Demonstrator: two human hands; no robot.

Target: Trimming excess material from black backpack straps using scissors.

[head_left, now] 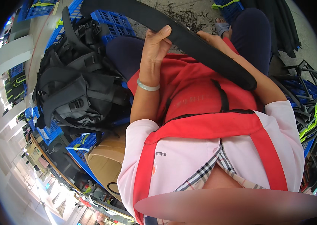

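Hands [158, 43] (two) on one strap [188, 41]

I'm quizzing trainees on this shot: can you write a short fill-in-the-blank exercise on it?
1. Both hands hold a long black ___ across the lap.
2. The left hand has a pale green ___ at its wrist.
3. The apron is ___.
4. The black backpacks lie in blue ___.

Missing words: strap; bangle; red; crates
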